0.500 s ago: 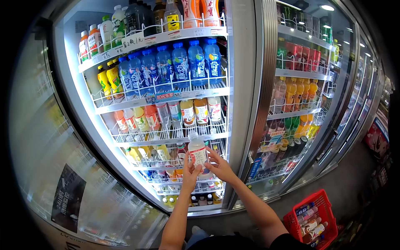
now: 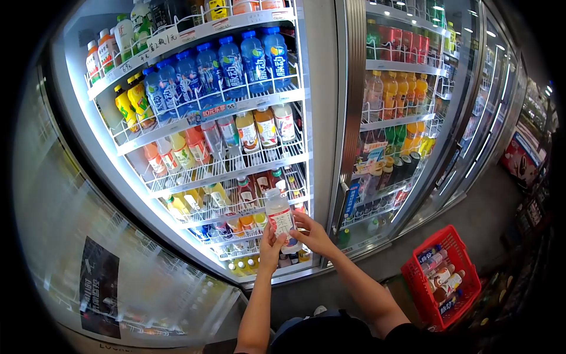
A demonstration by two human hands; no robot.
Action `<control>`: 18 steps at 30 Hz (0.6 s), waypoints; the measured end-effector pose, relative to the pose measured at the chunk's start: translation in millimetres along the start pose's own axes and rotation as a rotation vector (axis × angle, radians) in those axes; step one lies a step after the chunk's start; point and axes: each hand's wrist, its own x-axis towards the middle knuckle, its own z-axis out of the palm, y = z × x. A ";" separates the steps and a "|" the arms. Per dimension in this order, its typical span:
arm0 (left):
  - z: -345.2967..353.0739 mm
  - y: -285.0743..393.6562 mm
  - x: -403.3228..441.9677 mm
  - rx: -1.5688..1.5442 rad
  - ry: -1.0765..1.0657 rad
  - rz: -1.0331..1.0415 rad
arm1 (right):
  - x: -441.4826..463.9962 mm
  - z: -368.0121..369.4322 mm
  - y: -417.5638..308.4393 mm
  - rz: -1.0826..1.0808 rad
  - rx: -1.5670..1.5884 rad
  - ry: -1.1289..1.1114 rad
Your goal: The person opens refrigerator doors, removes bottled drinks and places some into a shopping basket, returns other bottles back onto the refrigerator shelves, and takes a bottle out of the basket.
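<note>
Leftward and upward in view, the fridge [image 2: 321,118] had shifted. Both the left hand [image 2: 272,252] and right hand [image 2: 316,234] grasped a labelled bottle [image 2: 280,219] before its lower shelves [image 2: 236,213]; loosened fingertips could have dropped it. Right of the fridge sat a red basket [image 2: 417,289].

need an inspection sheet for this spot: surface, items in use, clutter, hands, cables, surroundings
Surface: lit wire shelves, stocked with drinks
Items in use: one bottle with a white-and-red label, held in front of the lower shelves
Clutter: red basket at lower right, holding several bottles
Hands: left hand and right hand both grip the bottle
Cables: nothing seen
Surroundings: glass door open at left, glass-fronted cooler at right, grey floor
</note>
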 end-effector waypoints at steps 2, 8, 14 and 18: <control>-2.8 -1.3 -9.9 -0.009 -0.018 -0.046 | -10.8 4.1 1.5 -0.021 0.010 0.011; 1.6 15.1 -55.6 -0.034 -0.006 -0.069 | -59.1 26.6 -12.5 0.012 0.022 0.065; -3.8 7.6 -88.2 -0.035 -0.084 -0.148 | -103.9 45.3 -3.0 0.050 0.171 0.182; 18.4 -5.3 -112.8 -0.056 -0.132 -0.155 | -143.5 34.7 -12.8 0.064 0.135 0.254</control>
